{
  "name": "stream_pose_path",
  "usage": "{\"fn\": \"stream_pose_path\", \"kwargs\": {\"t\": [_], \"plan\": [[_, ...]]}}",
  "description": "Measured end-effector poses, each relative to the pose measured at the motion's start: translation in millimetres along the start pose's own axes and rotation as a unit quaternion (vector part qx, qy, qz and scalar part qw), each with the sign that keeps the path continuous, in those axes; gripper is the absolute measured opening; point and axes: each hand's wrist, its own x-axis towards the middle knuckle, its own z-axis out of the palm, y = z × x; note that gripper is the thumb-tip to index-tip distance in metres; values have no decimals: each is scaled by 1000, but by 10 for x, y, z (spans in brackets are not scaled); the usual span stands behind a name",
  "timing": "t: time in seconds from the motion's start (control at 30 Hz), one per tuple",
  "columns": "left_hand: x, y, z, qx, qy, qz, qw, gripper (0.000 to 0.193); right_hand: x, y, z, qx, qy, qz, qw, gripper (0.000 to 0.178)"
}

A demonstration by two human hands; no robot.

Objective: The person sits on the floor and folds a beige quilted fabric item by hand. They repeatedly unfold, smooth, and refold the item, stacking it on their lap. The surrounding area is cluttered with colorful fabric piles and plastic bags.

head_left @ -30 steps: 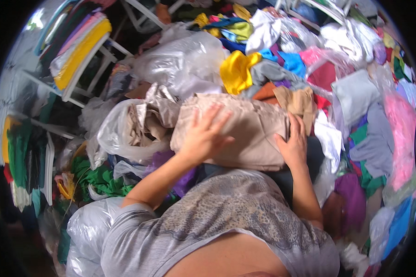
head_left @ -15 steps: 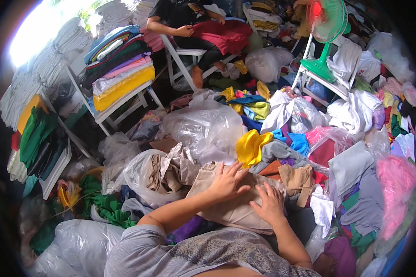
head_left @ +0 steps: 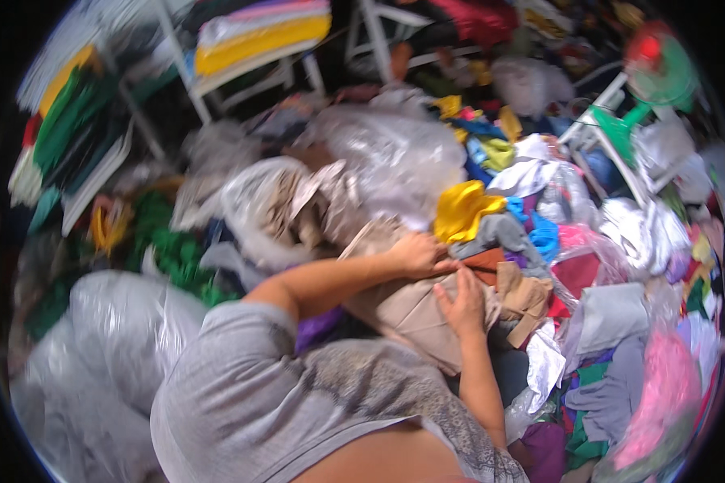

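A piece of folded beige cloth (head_left: 411, 310) lies spread in front of me on the heap. On its far edge rests my left hand (head_left: 423, 256), its fingers curled into the fabric. My right hand (head_left: 463, 304) lies on the cloth's right part, fingers stretched out with thumb apart, close to the left fingertips. Just beyond the hands is a shiny yellow cloth (head_left: 466, 213), beside a grey one (head_left: 503, 241). A rust-brown cloth (head_left: 485, 264) and a tan cloth (head_left: 525, 299) sit right of the beige piece.
Clear plastic bags (head_left: 387, 153) bulge beyond and left of the beige cloth; a large one (head_left: 113, 346) is at my left. White chairs (head_left: 258, 68) with folded fabric stacks stand at the far left. A green fan (head_left: 656, 72) is at the far right. Loose fabrics surround me.
The view has tilted downward, so things sit higher in the picture. My left hand has gone from flat and spread to curled on the cloth. The right hand still rests on it.
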Motion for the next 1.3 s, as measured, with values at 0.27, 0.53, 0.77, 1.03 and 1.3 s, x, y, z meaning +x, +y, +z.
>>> {"fn": "stream_pose_path", "kwargs": {"t": [0.27,0.53,0.77,1.03,1.3], "plan": [[-386,-317,-578,-86,290,-14,953,28,38,-58,-123,18,-27,16,999,72],[-1962,-1712,-1109,48,243,-514,821,60,21,-56,-149,36,-36,22,998,74],[-2070,-2204,-814,97,42,-612,784,95,31,-83,-186,26,-48,25,998,70],[-1984,-2560,-1096,118,117,-565,808,31,-54,-84,-261,38,-50,35,997,70],[-2376,-2067,-1925,-297,219,-409,834,50,-46,-48,-285,78,-67,45,994,71]]}}
